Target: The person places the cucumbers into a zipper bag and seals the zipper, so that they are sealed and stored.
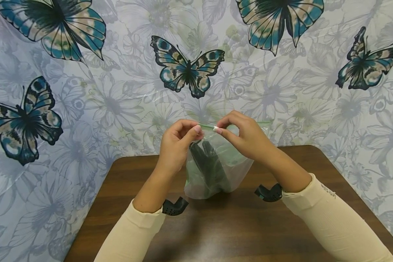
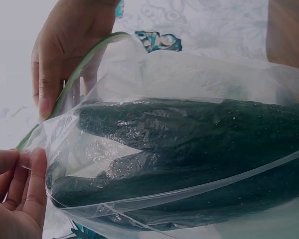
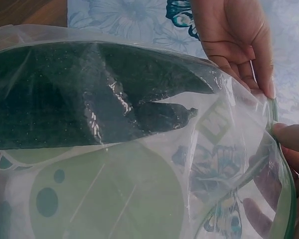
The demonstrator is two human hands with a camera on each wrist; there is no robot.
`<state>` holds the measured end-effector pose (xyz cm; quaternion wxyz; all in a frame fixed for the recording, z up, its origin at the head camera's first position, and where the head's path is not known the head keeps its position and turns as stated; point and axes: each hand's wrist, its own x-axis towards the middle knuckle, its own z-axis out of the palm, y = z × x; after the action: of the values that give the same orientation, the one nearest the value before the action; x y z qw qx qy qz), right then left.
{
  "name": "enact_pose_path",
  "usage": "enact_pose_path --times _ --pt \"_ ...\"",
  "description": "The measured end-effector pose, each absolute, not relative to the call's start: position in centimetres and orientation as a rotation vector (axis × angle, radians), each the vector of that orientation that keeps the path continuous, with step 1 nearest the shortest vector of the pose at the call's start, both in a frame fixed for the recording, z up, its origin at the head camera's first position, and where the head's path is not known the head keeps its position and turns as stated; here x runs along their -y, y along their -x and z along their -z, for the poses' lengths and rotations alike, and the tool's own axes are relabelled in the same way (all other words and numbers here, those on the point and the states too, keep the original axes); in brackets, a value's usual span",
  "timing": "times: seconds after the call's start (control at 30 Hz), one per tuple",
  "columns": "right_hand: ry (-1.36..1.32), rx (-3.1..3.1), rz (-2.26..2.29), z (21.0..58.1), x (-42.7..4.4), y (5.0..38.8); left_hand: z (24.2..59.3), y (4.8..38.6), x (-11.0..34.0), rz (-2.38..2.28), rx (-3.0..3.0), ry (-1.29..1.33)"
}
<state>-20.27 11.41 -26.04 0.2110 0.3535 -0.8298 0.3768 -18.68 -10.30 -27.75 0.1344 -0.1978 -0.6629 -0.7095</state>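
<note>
A clear zip bag (image 1: 240, 167) with a green zip strip (image 3: 288, 189) along its mouth stands on the table, between both hands. Inside lie dark green, speckled cucumbers (image 2: 199, 134), at least two, seen through the plastic. My left hand (image 1: 177, 147) pinches the bag's top edge between thumb and fingers at the left end. Close beside it, my right hand (image 1: 245, 136) pinches the green strip, thumb on the near side. Pale green printed circles (image 3: 109, 199) cover part of the bag. In the left wrist view, the left fingertips (image 2: 37, 174) hold the bag's corner.
The dark brown wooden table (image 1: 242, 233) has rounded far corners. Right behind it hangs a floral cloth (image 1: 118, 98) with large butterflies. A black wrist device (image 1: 175, 206) sits at the left cuff and another black device (image 1: 269, 193) at the right cuff.
</note>
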Motion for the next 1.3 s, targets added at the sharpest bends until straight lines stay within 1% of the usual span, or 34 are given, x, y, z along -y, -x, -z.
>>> enact_pose_path --times 1.3 --pt "-0.948 2.341 -1.033 26.39 -12.01 20.35 28.16 19.09 10.54 2.062 1.877 0.560"
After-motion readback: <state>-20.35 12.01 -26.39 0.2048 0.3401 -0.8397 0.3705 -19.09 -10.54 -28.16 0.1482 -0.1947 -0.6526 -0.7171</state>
